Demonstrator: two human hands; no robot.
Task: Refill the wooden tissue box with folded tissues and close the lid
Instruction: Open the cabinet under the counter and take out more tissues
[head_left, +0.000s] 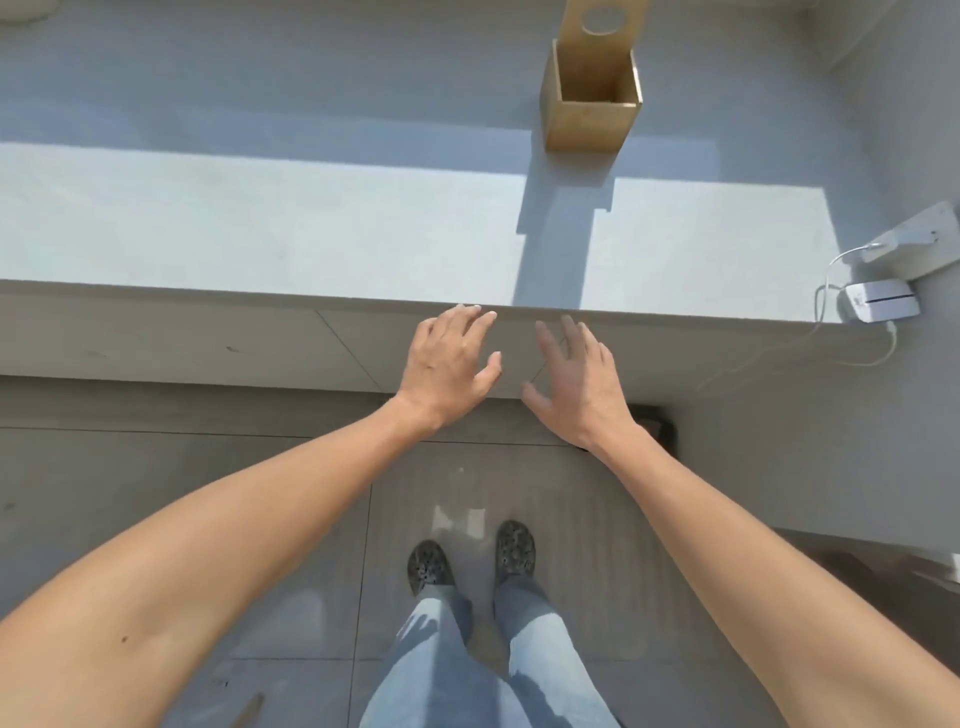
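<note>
The wooden tissue box (587, 122) stands at the far side of the grey counter (260, 223), right of centre. Its lid (605, 23), with a round hole, is swung up and stands upright behind the opening. The inside of the box is in shadow and I see no tissues anywhere in view. My left hand (449, 364) hovers at the counter's near edge, fingers spread, holding nothing. My right hand (576, 379) is beside it, just below the edge, also open with nothing in it. Both hands are well short of the box.
A white wall socket with a charger (914, 244) is at the right, with a small white device (880, 300) and a loose cable (831, 358) on the counter's right corner. Sunlight falls in a band across the counter. My feet stand on grey floor tiles below.
</note>
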